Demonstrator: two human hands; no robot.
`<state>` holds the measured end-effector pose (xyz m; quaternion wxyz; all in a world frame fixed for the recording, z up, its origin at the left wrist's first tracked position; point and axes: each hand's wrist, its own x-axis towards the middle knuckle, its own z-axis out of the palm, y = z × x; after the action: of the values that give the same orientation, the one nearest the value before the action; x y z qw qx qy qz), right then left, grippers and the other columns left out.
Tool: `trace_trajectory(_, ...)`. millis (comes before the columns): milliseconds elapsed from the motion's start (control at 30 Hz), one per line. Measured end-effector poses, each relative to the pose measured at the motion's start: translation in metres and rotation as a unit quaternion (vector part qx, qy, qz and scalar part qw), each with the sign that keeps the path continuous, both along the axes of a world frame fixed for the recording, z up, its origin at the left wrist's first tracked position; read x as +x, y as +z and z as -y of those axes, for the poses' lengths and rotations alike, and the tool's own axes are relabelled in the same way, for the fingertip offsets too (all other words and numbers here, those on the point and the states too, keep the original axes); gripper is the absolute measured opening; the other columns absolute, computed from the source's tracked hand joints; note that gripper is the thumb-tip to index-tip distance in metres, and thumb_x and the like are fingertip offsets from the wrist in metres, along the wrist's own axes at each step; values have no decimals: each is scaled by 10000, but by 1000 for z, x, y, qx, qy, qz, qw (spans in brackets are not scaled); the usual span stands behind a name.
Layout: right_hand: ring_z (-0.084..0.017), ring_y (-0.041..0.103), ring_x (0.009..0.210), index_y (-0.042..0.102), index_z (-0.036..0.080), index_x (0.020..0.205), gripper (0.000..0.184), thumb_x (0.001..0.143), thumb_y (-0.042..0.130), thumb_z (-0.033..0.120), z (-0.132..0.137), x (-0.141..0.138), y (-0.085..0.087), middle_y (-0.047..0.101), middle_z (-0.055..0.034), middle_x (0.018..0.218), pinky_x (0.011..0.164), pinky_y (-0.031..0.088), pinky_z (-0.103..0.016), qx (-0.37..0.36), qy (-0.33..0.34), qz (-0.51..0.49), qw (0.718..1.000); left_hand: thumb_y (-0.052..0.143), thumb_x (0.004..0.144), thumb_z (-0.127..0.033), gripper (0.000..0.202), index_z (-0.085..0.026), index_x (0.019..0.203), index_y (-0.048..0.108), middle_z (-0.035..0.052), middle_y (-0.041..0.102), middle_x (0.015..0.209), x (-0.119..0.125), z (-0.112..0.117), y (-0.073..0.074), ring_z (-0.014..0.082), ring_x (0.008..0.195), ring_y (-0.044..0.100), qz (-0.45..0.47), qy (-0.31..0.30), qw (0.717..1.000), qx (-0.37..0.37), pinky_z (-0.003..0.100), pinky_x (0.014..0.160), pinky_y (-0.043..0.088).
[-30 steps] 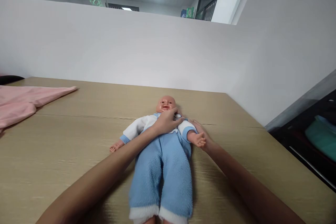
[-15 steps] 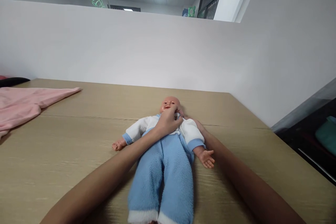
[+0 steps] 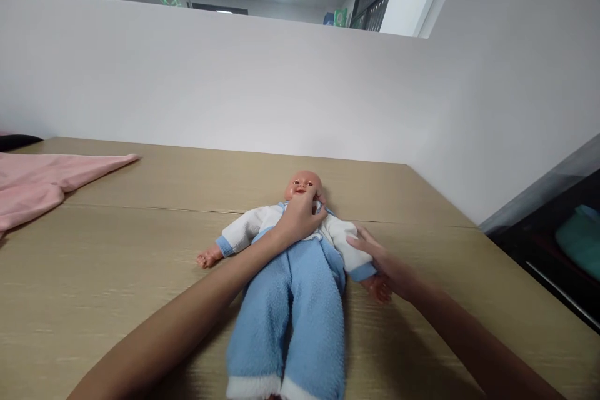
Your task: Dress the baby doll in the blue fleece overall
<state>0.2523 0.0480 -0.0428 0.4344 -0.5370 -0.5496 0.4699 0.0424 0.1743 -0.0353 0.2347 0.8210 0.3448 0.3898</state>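
Head view: bald hard-plastic baby doll (image 3: pixel 300 269) in a blue-and-white fleece outfit lies face up, mid-width on the pale wood-grain table (image 3: pixel 187 181). Doll's head at 12 o'clock, legs running to 6, feet mostly cut off by the frame edge. Bare left hand (image 3: pixel 300 215) comes in from 7, lies curled over the upper chest, thumb and index near the chin; its other fingers are hidden, so can't tell if it grips the collar or just presses. Bare right hand (image 3: pixel 375 256) comes in from 4, part-open at the white sleeve with blue cuff (image 3: pixel 349 247): thumb over the fleece, fingers out along the outer side, not closed round it. Doll's plastic hand on that side sits beneath, partly covered. The other white sleeve (image 3: pixel 244 231) points to about 8, untouched. Around: soft pink cloth (image 3: pixel 37 184) at 9 to 10, plain white partition wall (image 3: pixel 225 87) at 12, teal item (image 3: pixel 579 240) in a black unit at 3. Handling, my read: light overall, limbs likely floppy at the shoulder, fleece soft and grippy. Head and hands look smooth, so probably slippery; nothing looks fragile. Best hold: torso under both armpits, head backed up; for an arm, pinch fleece just above the cuff, not the plastic fingers.
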Motion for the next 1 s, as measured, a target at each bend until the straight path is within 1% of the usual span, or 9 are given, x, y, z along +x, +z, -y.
trace_trajectory(133,-307,788,874,571,299,1502,749,843,842,530,27,22,5,815,-86,1138,753,666,-423,-98,-7,-32,995,627,951,-302,119,-229,1026,570,25,743,889,2,7,5,204,706,668,-28,-1,1000,8,338,724,477)
trace_trajectory(300,-337,741,1064,744,248,1244,546,829,847,587,20,66,-7,793,-90,1209,872,627,-415,-32,-46,82,995,547,1003,-301,77,-237,1025,586,52,754,929,4,13,7,255,875,713,-61,16,998,12,353,750,467)
trace_trajectory(500,-343,734,1038,684,243,1244,544,885,772,642,10,98,-29,780,-105,1145,938,586,-488,10,-69,161,984,524,980,-205,124,-230,1094,566,58,759,976,3,11,5,256,910,716,-78,22,997,19,358,780,486)
trace_trajectory(567,-366,708,1115,692,255,1242,495,908,748,615,11,96,-32,770,-116,1187,1023,545,-559,86,-91,229,965,539,977,-211,150,-224,1126,553,73,752,988,1,11,6,271,919,710,-85,24,996,29,370,785,491)
trace_trajectory(633,-403,642,1245,708,261,1239,443,918,740,564,14,87,-31,735,-131,1285,1126,445,-654,193,-135,315,919,561,980,-222,165,-216,1145,550,89,740,1008,-1,11,10,284,948,698,-92,22,995,40,391,824,503)
trace_trajectory(733,-423,543,1373,687,279,1293,393,940,724,447,25,59,-22,661,-135,1414,1199,331,-706,315,-177,375,854,618,975,-235,140,-208,1107,578,123,709,1118,-7,15,18,320,1131,642,-113,25,990,85,471,1028,479)
trace_trajectory(800,-385,585,1317,656,299,1329,369,973,693,389,35,34,-15,659,-123,1399,1174,408,-637,322,-141,335,874,644,977,-250,132,-207,1093,600,139,676,1208,-12,23,25,347,1243,575,-131,38,982,130,535,1133,416)
trace_trajectory(900,-293,674,1049,615,302,1348,336,1038,628,431,42,-1,-12,697,-94,1248,950,570,-479,207,-24,202,957,625,1012,-276,136,-230,1140,622,118,653,1262,-21,41,32,338,1266,545,-128,24,978,162,548,1160,401)
trace_trajectory(1000,-214,606,826,656,258,1189,309,1046,620,530,33,-17,-16,646,-21,926,735,535,-343,86,67,81,991,606,1042,-324,142,-257,1162,640,89,666,1262,-32,60,32,315,1233,555,-128,-41,980,148,509,1118,434)
